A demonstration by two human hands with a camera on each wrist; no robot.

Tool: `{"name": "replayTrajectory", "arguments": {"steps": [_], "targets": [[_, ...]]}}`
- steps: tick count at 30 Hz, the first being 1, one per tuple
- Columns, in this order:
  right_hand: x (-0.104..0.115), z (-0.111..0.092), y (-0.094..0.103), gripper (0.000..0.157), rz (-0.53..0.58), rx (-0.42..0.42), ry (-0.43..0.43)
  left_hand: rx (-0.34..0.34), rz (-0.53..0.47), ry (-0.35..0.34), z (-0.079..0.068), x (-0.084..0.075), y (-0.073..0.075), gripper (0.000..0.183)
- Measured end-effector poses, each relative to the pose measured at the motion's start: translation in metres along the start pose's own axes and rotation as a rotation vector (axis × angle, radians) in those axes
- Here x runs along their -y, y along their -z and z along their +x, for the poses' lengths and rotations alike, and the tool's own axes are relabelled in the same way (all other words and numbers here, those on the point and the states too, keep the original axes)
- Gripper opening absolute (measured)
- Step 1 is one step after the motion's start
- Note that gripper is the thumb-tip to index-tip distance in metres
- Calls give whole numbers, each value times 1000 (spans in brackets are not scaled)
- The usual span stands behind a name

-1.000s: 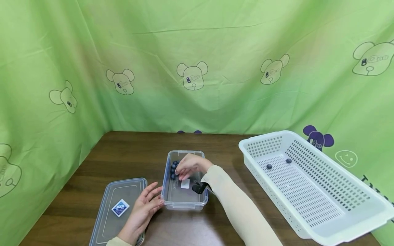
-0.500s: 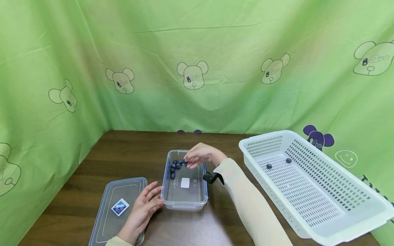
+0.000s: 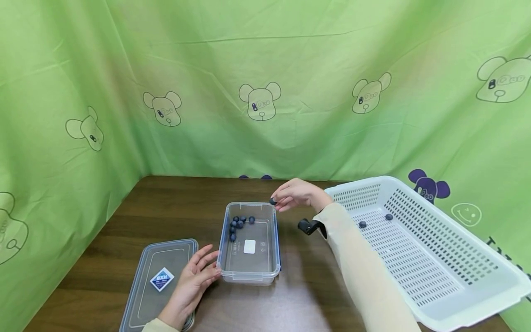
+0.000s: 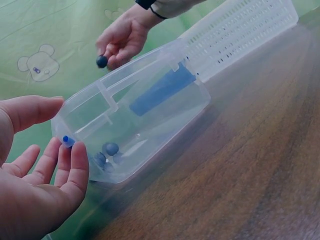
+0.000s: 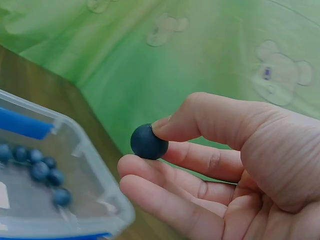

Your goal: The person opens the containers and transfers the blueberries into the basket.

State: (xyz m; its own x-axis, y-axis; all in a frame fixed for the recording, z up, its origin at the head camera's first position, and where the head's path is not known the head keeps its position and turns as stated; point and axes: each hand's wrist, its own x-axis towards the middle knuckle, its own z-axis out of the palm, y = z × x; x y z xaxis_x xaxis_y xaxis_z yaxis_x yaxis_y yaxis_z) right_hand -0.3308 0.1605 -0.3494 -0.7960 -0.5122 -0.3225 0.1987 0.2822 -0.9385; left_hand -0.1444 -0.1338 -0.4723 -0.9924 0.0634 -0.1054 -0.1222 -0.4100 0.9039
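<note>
My right hand (image 3: 295, 193) pinches a blueberry (image 5: 148, 142) between thumb and fingers; it is just above the far right corner of a clear plastic food container (image 3: 249, 278). Inside that container, several blueberries (image 3: 240, 224) sit toward the far left, one of them (image 3: 251, 220) a little apart from the others. My left hand (image 3: 191, 281) holds the container's near left corner, with the thumb on the rim. In the left wrist view, the thumb and bent fingers (image 4: 77, 170) lie on either side of that corner.
A white perforated basket (image 3: 427, 258) stands on the right with two blueberries (image 3: 362, 224) in it. The container's clear lid (image 3: 159, 263), bearing a blue label, lies on the brown table (image 3: 182, 203) at the left. A green curtain (image 3: 290, 147) hangs behind.
My right hand has moved up and to the right from inside the container to past its far right corner, carrying a blueberry. Another blueberry now sits apart inside. The left hand has stayed put.
</note>
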Motion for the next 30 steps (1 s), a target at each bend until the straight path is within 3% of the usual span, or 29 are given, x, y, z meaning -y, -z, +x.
{"name": "replayTrajectory", "arguments": {"steps": [11,15,22,30], "targets": [[-4,-44,68,16,102,-81,65,-10,-2,16,-1,0,0,72],[-11,-60,91,21,152,-122,61,-16,-5,12,0,0,0,73],[-31,-84,124,34,298,-175,41,-12,-5,2,1,2,0,71],[-66,-101,154,27,416,-188,-15,-17,-11,13,-2,2,0,72]]}}
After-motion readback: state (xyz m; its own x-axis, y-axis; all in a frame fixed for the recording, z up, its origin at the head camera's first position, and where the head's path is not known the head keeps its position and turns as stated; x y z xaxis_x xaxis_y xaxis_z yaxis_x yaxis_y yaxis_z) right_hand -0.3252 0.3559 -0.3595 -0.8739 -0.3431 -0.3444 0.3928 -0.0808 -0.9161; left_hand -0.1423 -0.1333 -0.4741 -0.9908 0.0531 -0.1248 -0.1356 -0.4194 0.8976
